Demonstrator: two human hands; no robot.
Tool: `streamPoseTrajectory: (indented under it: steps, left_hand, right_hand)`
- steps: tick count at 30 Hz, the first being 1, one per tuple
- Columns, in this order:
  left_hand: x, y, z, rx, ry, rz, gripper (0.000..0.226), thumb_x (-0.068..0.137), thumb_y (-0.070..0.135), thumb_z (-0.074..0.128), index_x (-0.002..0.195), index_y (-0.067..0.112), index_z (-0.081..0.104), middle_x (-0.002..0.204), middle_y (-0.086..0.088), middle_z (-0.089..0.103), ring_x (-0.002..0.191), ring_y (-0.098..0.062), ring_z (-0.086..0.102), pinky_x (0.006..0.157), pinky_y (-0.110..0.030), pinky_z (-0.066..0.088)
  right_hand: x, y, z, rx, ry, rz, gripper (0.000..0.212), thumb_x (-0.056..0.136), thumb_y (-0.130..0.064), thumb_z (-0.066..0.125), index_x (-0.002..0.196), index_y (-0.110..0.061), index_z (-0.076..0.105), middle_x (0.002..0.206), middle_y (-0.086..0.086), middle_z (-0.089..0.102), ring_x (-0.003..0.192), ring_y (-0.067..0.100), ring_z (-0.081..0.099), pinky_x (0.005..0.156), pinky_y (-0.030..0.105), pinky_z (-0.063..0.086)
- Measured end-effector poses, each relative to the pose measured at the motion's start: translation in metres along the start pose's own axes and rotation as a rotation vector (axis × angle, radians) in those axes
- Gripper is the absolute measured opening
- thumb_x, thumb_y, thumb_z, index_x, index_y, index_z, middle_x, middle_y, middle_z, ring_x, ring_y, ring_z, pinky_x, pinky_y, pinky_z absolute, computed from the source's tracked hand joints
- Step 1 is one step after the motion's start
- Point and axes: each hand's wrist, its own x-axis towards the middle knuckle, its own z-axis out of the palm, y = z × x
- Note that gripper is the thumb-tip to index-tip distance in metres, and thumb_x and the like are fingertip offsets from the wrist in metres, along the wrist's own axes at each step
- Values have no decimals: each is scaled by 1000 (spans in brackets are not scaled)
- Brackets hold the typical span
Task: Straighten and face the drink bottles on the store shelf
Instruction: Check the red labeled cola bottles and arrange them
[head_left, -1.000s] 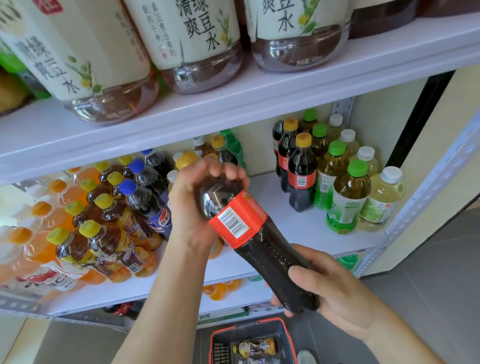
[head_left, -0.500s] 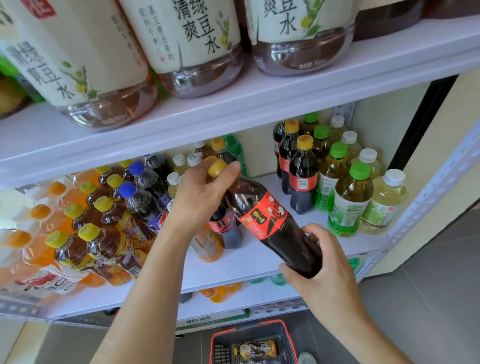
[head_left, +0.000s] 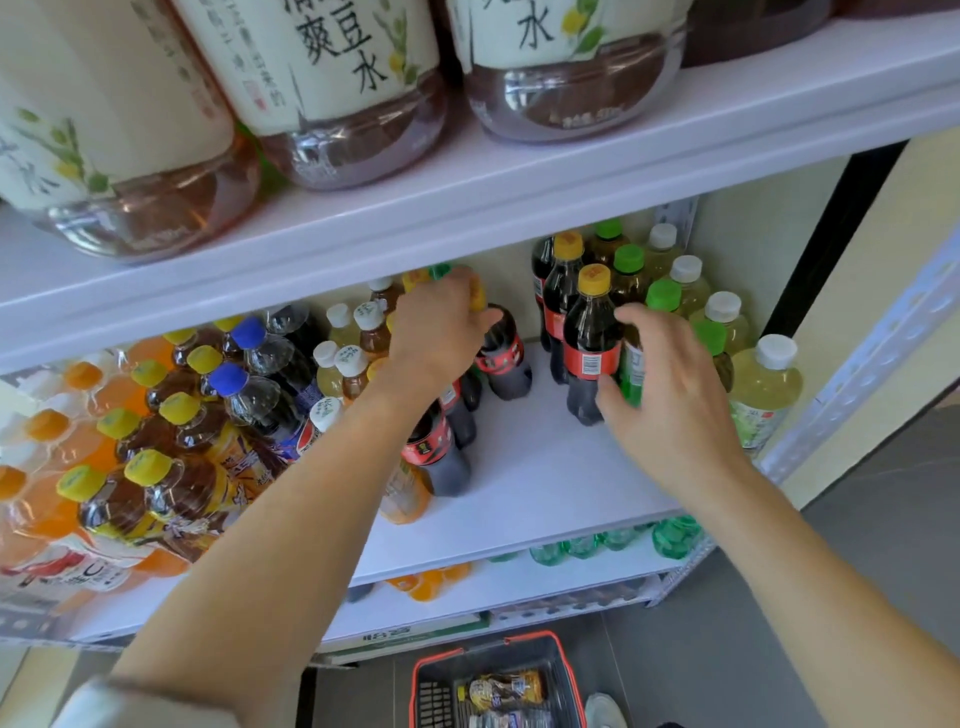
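A dark cola bottle (head_left: 505, 364) with a red label and yellow cap stands upright deep on the white middle shelf (head_left: 540, 483). My left hand (head_left: 436, 338) grips its neck and cap from above. Two more cola bottles (head_left: 441, 460) stand in a row in front of it, partly hidden under my left forearm. My right hand (head_left: 672, 395) is off to the right with fingers spread and holds nothing. Its thumb and fingertips lie right beside the front cola bottle (head_left: 589, 343) of the right-hand group; contact is unclear.
Green-capped tea bottles (head_left: 662, 299) and white-capped pale bottles (head_left: 766, 384) fill the right corner. Shrink-wrapped packs (head_left: 156, 467) crowd the left. Large jugs (head_left: 337, 93) sit on the shelf above. A red-rimmed basket (head_left: 423, 670) stands on the floor below.
The cola bottle, held tilted in both hands before, now stands upright at the back of the shelf. My right hand has let go of its base and moved right to the other colas.
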Motion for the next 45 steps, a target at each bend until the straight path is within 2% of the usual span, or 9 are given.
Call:
streamPoseTrajectory:
  steps: [4, 9, 16, 21, 23, 28, 34, 41, 45]
  left_hand:
    - [31, 4, 15, 70, -10, -23, 27, 94, 35, 62, 87, 13, 47, 78, -6, 52, 86, -33, 62, 64, -35, 34]
    - [59, 13, 30, 94, -67, -95, 11, 101, 17, 49, 104, 10, 56, 102, -10, 64, 99, -29, 62, 72, -35, 46]
    - [82, 19, 36, -44, -179, -304, 40, 102, 24, 49, 67, 20, 29, 67, 4, 38, 57, -10, 38, 47, -23, 33]
    - [60, 24, 28, -97, -87, -336, 40, 98, 15, 52, 68, 22, 25, 70, 2, 42, 71, -16, 49, 64, -32, 46]
    - [38, 24, 28, -237, -2, -328, 6, 93, 8, 52, 91, 13, 53, 81, -1, 55, 80, -18, 51, 69, -32, 42]
    - [-46, 34, 30, -1053, -227, -200, 19, 95, 20, 62, 113, 15, 68, 104, 8, 70, 95, 1, 65, 82, -16, 47]
    - [-102, 48, 4, -1486, -639, -178, 84, 54, 55, 89, 116, 6, 61, 104, -18, 71, 93, -28, 70, 81, -35, 56]
    - [-140, 72, -27, -1622, -332, -364, 24, 70, 25, 80, 91, 18, 73, 84, -12, 72, 76, -25, 68, 69, -33, 59]
    - [-139, 73, -40, -1700, -155, -570, 39, 73, 34, 81, 102, 10, 69, 85, -10, 69, 77, -22, 66, 67, -32, 56]
  right_hand:
    - [33, 1, 3, -28, -16, -6, 61, 80, -2, 67, 136, 2, 43, 132, 22, 50, 121, 39, 47, 100, 44, 39]
    - [63, 5, 20, -66, -100, 4, 61, 87, -6, 59, 144, -7, 37, 134, 19, 50, 120, 37, 48, 99, 42, 40]
    - [71, 12, 33, -45, -77, 45, 45, 88, -13, 64, 128, -16, 45, 114, 13, 59, 103, 33, 55, 75, 40, 46]
    - [68, 12, 33, 42, -12, 70, 33, 88, -12, 66, 118, -16, 52, 102, 5, 63, 89, 28, 59, 66, 32, 39]
    - [61, 12, 31, 96, -16, 87, 37, 88, -9, 65, 123, -19, 55, 107, 3, 65, 93, 25, 60, 71, 30, 43]
    - [46, 3, 8, 426, -9, 35, 50, 87, -2, 64, 130, -28, 55, 103, -4, 68, 95, 11, 65, 86, 21, 51]
    - [28, -18, -18, 1330, -240, 169, 44, 85, -1, 59, 126, -15, 55, 93, 8, 74, 93, 26, 71, 89, 37, 55]
    - [-8, -36, -13, 1415, -294, 276, 37, 89, -28, 56, 125, -23, 62, 116, 4, 71, 106, 19, 66, 85, 33, 56]
    - [-51, -28, -13, 1211, -486, 428, 58, 85, -50, 60, 139, -34, 46, 128, 1, 64, 117, 20, 61, 88, 41, 51]
